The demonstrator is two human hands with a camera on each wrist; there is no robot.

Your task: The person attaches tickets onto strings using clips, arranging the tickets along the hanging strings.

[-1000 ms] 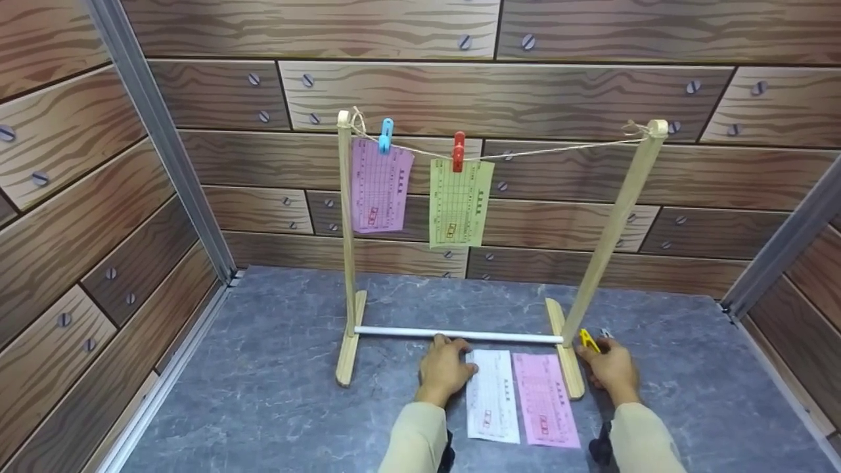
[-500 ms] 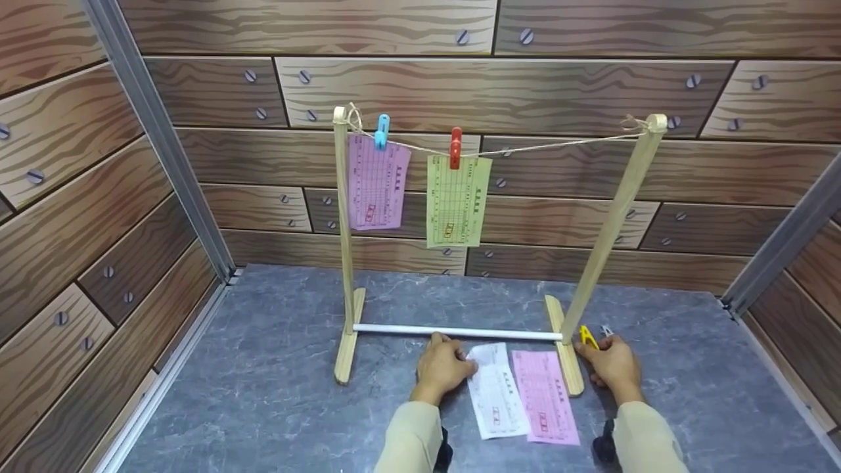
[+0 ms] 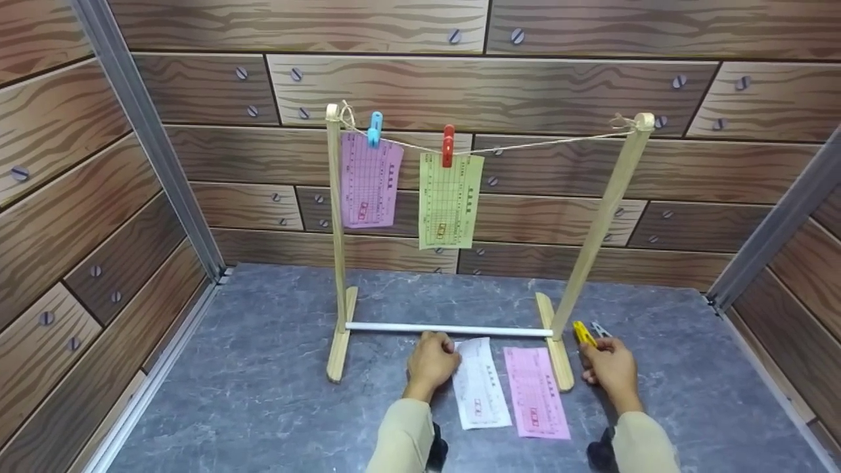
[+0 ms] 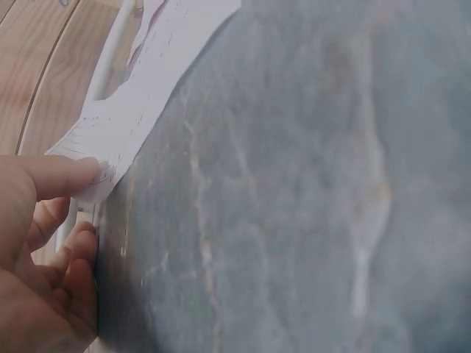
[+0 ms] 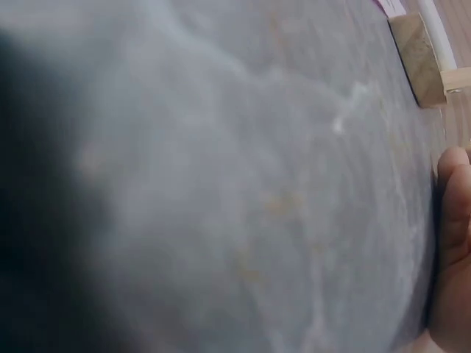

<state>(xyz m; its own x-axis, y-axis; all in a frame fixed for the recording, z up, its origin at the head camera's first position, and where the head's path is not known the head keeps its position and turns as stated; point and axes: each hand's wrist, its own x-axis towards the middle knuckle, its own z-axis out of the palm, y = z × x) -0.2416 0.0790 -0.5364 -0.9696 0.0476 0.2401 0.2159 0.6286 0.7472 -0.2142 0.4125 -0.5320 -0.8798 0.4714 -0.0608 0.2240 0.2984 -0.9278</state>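
Between thumb and fingers, my left hand (image 3: 431,364) pinches the upper left corner of a white printed slip (image 3: 481,387). In the left wrist view, the thumb lies over the paper (image 4: 132,110) and the fingers curl beneath it. A pink slip (image 3: 537,394) lies flat just right of the white one. At the right, my right hand (image 3: 612,369) grips a yellow clothespin (image 3: 583,333) by one end. Behind it lies a grey clothespin (image 3: 599,330). The right wrist view shows only part of the hand (image 5: 455,243), with the clothespin hidden.
A wooden stand with a left post (image 3: 336,230), right post (image 3: 601,230) and white bar (image 3: 447,330) stands behind my hands. From its string (image 3: 545,142), a blue clothespin (image 3: 375,129) holds a purple slip (image 3: 369,184) and a red clothespin (image 3: 448,146) a green slip (image 3: 451,203).
The white slip has lifted at its upper end, swung at its lower end, and shifted left with my left hand, away from the pink slip. The yellow clothespin has tilted slightly in my right hand.
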